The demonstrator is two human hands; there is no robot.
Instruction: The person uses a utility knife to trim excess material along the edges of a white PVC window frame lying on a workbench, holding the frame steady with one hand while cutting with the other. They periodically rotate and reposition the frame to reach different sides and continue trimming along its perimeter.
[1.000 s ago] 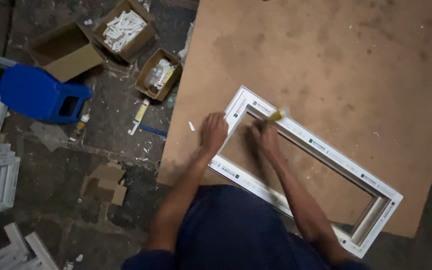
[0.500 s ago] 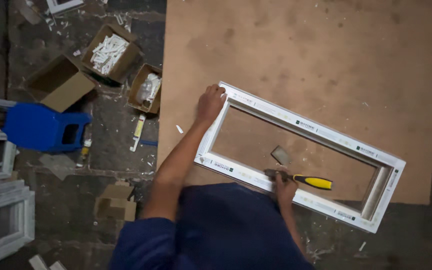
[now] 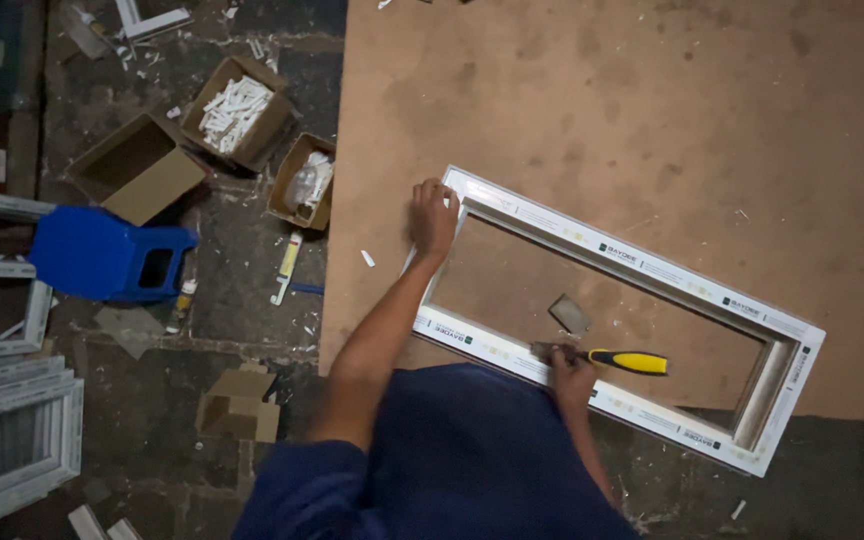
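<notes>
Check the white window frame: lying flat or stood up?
Flat. The white window frame lies on the brown board, board showing through its opening.

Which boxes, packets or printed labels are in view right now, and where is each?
Open cardboard box, floor upper left: brown, full of white sticks.
Empty cardboard box, beside it: brown, flap open.
Small cardboard box, by the board's edge: brown, holds clear bags.
Flattened carton, floor lower left: brown.
Printed film strips, along the white window frame: white with dark and yellow marks.
</notes>
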